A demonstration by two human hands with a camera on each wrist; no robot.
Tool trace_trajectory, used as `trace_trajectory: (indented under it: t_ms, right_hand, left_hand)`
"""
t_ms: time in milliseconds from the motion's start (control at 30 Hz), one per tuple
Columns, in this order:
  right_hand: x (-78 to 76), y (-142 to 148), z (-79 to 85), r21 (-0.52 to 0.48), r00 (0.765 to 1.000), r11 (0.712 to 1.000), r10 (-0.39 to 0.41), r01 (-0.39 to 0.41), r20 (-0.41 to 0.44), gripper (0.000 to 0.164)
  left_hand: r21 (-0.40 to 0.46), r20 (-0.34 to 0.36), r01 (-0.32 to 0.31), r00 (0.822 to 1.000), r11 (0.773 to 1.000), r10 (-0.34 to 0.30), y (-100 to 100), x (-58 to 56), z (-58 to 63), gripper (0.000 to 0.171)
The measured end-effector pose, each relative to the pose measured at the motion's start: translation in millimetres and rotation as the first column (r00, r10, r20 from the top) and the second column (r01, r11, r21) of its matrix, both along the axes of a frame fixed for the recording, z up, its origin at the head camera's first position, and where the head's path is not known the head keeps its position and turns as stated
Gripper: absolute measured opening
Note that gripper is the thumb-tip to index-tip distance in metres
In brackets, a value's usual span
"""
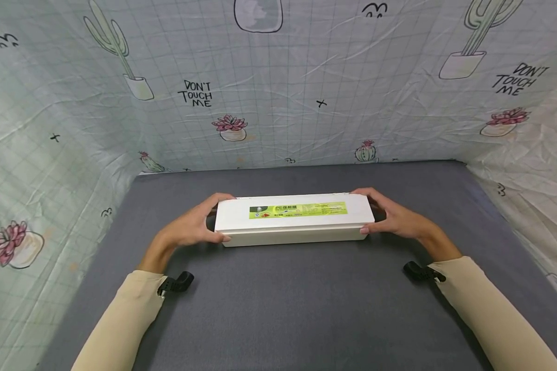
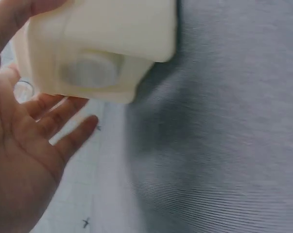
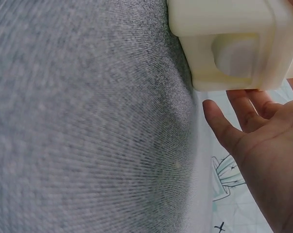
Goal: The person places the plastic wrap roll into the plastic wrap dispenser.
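A long white cling film dispenser box (image 1: 297, 236) with a green and yellow label (image 1: 298, 209) on its lid lies crosswise in the head view. My left hand (image 1: 192, 222) grips its left end, the thumb at the front and fingers at the back edge. At the opposite end my right hand (image 1: 396, 216) holds it the same way. In the left wrist view, the box's end (image 2: 107, 29) shows a recess with a round, pale roll end inside. A similar round end appears in the dispenser box (image 3: 224, 19) in the right wrist view. Whether the box touches the table cannot be told.
A dark grey cloth (image 1: 297, 304) covers the table. Behind it and on both sides hangs a pale sheet (image 1: 278, 72) printed with cacti and lettering. Black straps (image 1: 178, 282) sit at the wrists, over beige sleeves (image 1: 120, 319).
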State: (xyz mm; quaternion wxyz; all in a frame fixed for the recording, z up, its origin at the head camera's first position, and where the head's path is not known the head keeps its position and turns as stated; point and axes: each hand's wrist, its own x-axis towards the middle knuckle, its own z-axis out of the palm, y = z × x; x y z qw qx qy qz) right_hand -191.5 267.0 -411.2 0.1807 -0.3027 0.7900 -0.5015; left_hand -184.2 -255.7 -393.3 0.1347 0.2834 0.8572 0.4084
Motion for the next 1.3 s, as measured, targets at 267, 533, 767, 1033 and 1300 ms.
trace_trajectory:
  t_ms: [267,533,767,1033,1300]
  right_hand:
    - [-0.8,-0.5,0.2,-0.007,1.000,1.000,0.005,-0.005,0.001,0.080]
    - [0.3,-0.2,-0.1,-0.009,1.000,1.000,0.004,-0.004,0.006,0.081]
    - [-1.3,1.0,-1.6,-0.004,1.000,1.000,0.001,-0.001,0.005,0.081]
    - [0.4,-0.6,5.9,0.057,1.000,0.998,-0.013,0.014,-0.019,0.083]
    - [2.5,-17.0,30.7,0.315,0.968,0.947,0.025,0.057,-0.250,0.091]
  left_hand:
    - [0.042,-0.023,-0.035,0.999,0.999,0.036,1.2,2.8,-7.9,0.089]
    - [0.042,-0.001,0.004,1.000,0.999,-0.004,-0.1,-3.3,-2.6,0.086]
    - [0.048,0.080,0.015,0.997,0.999,-0.019,-1.4,-3.8,-4.3,0.085]
    - [0.014,0.106,0.014,0.994,1.000,-0.015,3.7,2.1,-0.2,0.096]
    - [-0.185,-0.102,-0.012,0.995,0.983,-0.007,20.8,6.4,11.1,0.106]
